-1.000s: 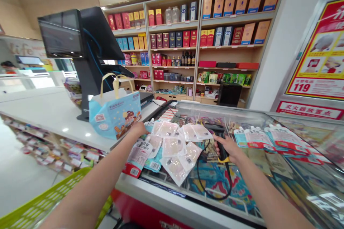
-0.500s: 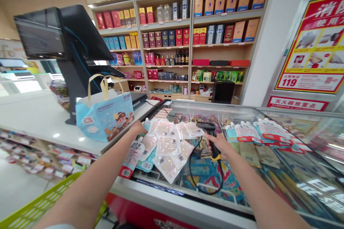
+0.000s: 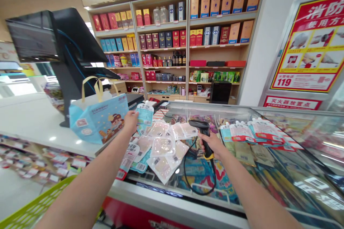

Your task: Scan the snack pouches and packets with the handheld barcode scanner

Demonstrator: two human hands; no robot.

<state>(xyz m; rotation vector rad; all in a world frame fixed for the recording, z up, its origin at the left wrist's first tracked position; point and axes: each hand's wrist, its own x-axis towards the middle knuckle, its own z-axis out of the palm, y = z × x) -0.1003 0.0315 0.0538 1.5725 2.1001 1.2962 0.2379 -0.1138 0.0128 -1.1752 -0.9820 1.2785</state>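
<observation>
Our left hand (image 3: 130,122) pinches a blue pouch (image 3: 145,115) by its left edge, its fingers (image 3: 134,113) closed on that side. The pouch is raised with its printed face towards us and its spout at the top, and most of it lies to the right of the fingers, outside their grip. It is over the far left part of the glass tabletop (image 3: 228,113), just beyond a loose pile of clear packets (image 3: 163,146), with the blue paper bag (image 3: 100,116) to its left.

Our right hand (image 3: 213,145) is wrapped round the handle of a black scanner (image 3: 200,125), its fingers closed on the grip. The scanner's head sits above that hand, near the right edge of the packets, and its cable (image 3: 185,175) loops down across the glass.

At the left of the pile, under our left forearm, we see a red-and-white pouch (image 3: 129,157) beside another blue one, partly covered by the packets. Farther right, well apart from both hands, more pouches (image 3: 264,128) lie overlapping in a row on the glass.

The paper bag stands upright, handles up, on the white tabletop (image 3: 34,111) near a black monitor (image 3: 32,35). A green basket (image 3: 40,200) shows at the lower left, partly behind our left forearm.
</observation>
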